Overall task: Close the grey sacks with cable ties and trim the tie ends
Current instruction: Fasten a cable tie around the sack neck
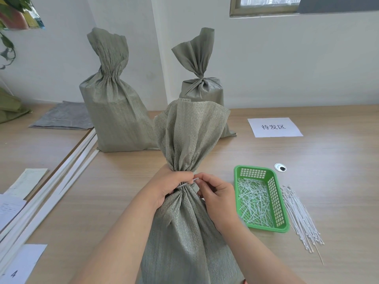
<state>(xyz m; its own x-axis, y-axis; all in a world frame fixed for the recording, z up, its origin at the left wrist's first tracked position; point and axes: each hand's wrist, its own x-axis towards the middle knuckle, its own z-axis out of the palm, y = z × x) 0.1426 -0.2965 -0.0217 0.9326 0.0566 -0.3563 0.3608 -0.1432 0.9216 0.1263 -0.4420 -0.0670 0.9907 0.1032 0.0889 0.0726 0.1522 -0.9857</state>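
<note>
On a wooden table (307,160) before a white wall (287,58), the nearest grey sack (184,232) stood upright as a left hand (170,184) clenched its gathered neck and a right hand (217,194) pinched the white cable tie (184,185) looped there.

**Bright, even daylight; wide-angle bend at edges**

Soft, diffuse light, no hard glare. Window (264,6) at 1 o'clock is bright white, w/ little detail. Table (328,191) has a pale sheen at 3 o'clock. Shadows are faint, only a thin one under the green basket (274,193). Centre is sharp: near sack (184,232) weave and cable tie (183,184) are crisp. Straight lines bow twd the edges. Plant (8,5) at 10 o'clock is slightly smeared.
</note>
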